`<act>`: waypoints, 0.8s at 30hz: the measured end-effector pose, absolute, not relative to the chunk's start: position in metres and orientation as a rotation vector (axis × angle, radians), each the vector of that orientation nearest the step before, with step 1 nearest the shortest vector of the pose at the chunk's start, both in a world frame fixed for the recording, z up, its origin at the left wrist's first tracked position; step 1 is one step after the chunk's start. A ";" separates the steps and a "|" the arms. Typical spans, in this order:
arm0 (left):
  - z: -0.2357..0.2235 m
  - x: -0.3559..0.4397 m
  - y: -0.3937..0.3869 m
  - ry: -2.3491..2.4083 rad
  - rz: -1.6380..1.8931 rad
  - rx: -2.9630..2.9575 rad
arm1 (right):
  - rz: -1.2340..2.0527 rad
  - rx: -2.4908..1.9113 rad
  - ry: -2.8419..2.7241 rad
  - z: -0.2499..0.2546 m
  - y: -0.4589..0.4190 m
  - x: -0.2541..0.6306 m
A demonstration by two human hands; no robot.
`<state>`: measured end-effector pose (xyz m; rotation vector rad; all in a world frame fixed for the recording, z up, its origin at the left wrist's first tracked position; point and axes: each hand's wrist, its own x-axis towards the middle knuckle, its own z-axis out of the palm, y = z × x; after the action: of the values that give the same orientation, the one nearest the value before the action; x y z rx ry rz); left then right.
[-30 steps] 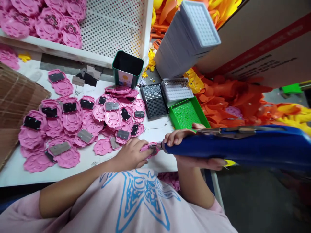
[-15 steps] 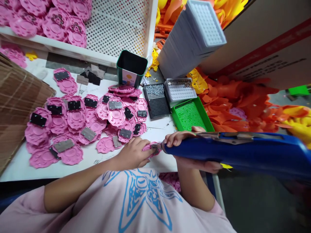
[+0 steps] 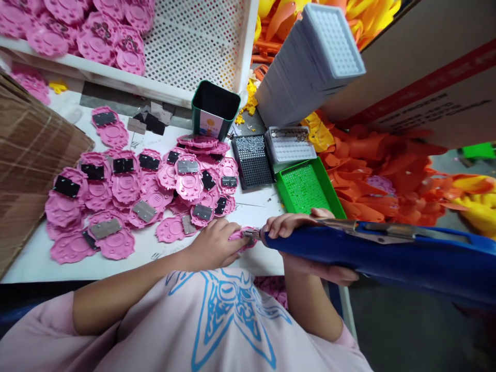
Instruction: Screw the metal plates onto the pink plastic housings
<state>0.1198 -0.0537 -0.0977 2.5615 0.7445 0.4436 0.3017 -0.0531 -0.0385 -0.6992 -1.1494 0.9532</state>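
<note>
My left hand (image 3: 214, 247) is closed on a pink plastic piece (image 3: 243, 237) and presses it on the white table (image 3: 147, 258) near the front edge. My right hand (image 3: 298, 227) is wrapped round a long blue power screwdriver (image 3: 380, 256). Its metal tip (image 3: 251, 234) touches the pink piece right beside my left fingers. Left of my hands lies a spread of several more pink pieces (image 3: 116, 191), many with black or grey metal plates on them.
A black screw tray (image 3: 251, 163), a white tray (image 3: 290, 144) and a green tray (image 3: 306, 188) sit beyond my hands. Behind them stand a green cup (image 3: 213, 111), a stack of grey trays (image 3: 310, 62) and a white perforated crate (image 3: 186, 46). Orange and yellow parts (image 3: 387, 165) are heaped on the right; cardboard (image 3: 27, 165) is on the left.
The view has shifted slightly, so everything sits a little lower and to the right. Both hands keep the same hold, the screwdriver tip still on the pink piece.
</note>
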 end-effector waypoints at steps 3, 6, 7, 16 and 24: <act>-0.097 0.120 -0.053 0.740 0.429 2.563 | 0.949 -0.716 -1.129 -0.038 -0.053 0.302; -0.097 0.120 -0.053 0.739 0.398 2.558 | 0.932 -0.730 -1.124 -0.038 -0.053 0.301; -0.097 0.120 -0.053 0.740 0.387 2.555 | 0.934 -0.735 -1.125 -0.038 -0.053 0.301; -0.096 0.120 -0.053 0.745 0.411 2.532 | 0.926 -0.786 -1.121 -0.037 -0.054 0.302; -0.095 0.121 -0.054 0.764 0.405 2.531 | 0.921 -0.777 -1.152 -0.037 -0.056 0.300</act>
<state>0.1206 -0.0537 -0.0947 2.5309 0.7644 0.4048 0.2996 -0.0557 -0.0373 -0.7774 -1.1517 0.9208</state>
